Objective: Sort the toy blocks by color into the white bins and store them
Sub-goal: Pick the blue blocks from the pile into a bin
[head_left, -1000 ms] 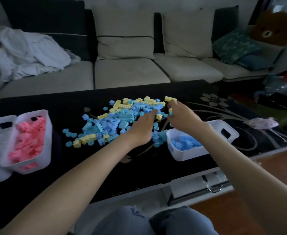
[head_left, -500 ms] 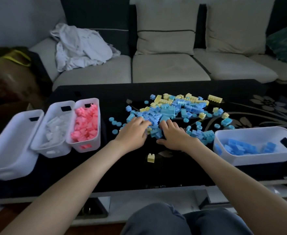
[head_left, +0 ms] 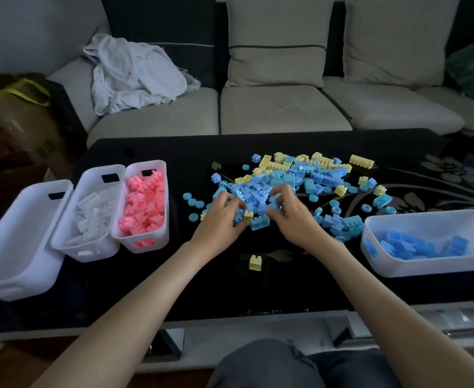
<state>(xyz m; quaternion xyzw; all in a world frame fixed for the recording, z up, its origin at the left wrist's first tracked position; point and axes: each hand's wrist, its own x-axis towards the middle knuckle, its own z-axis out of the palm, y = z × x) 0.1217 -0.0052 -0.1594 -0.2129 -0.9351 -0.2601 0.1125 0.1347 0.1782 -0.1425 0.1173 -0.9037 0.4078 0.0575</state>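
Work surface is a black glossy coffee table (head_left: 152,289) with a pale floral pattern showing on its top to the right of the hands. A grey sofa (head_left: 283,107) runs along its far side, carrying two beige back cushions, a crumpled white cloth (head_left: 135,71) on the seat beyond the left hand, and a green cushion (head_left: 473,68) at the far right edge. A brown bag with a yellow strap (head_left: 14,113) stands on the floor far to the left.

Left hand (head_left: 220,219) and right hand (head_left: 293,217) lie side by side at the near edge of the loose pile of blue and yellow blocks (head_left: 300,177). Both have fingers curled down into blue pieces. Whether either has a block actually gripped cannot be told.

One yellow block (head_left: 255,261) sits apart, nearer the person, between the two forearms.

Left of the left hand stand three white bins touching in a row: the pink-block bin (head_left: 143,203) closest, the white-block bin (head_left: 90,214) next, then an outermost bin (head_left: 20,239), tilted, contents not visible. To the right of the right hand, the blue-block bin (head_left: 426,247) is partly filled.
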